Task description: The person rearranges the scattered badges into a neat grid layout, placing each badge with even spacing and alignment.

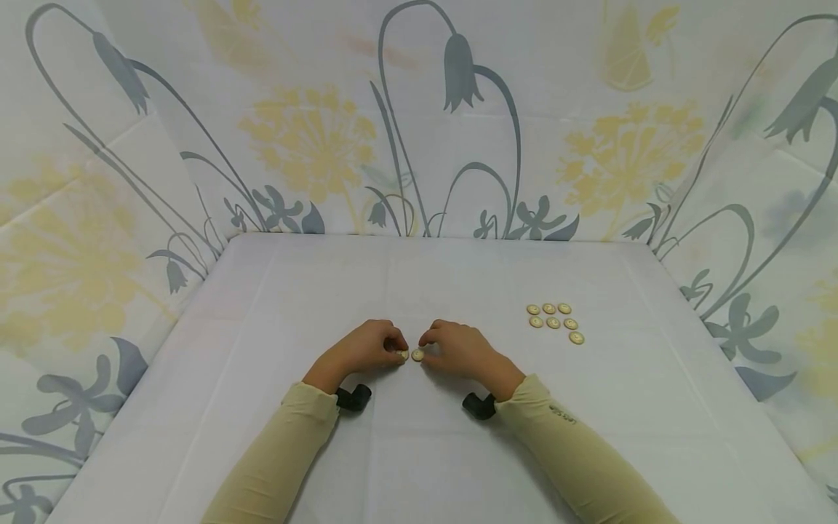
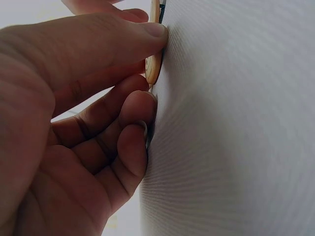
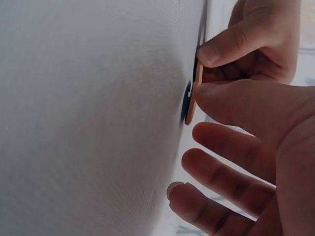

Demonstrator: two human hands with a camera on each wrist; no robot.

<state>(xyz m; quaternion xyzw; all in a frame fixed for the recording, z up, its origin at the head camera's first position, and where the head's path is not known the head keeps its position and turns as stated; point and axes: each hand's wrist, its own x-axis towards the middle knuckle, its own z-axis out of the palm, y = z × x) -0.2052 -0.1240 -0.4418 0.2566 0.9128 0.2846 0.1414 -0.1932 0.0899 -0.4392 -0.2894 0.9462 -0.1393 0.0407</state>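
Two small round wooden discs with pale, marked faces lie side by side near the middle of the white table. My left hand (image 1: pixel 364 349) pinches the left disc (image 2: pixel 152 71) by its edge between thumb and fingers, low against the cloth. Just to the right, my right hand (image 1: pixel 466 351) holds the other disc (image 1: pixel 417 355) with its thumb and index finger. In the right wrist view that disc (image 3: pixel 191 110) shows a dark underside, and the remaining right fingers are spread apart. A narrow gap separates the two discs in the head view.
Several similar discs (image 1: pixel 553 322) lie in a loose cluster to the right, beyond my right hand. A white cloth covers the table (image 1: pixel 419 466). Flower-patterned fabric (image 1: pixel 419 116) rises along its back and both sides.
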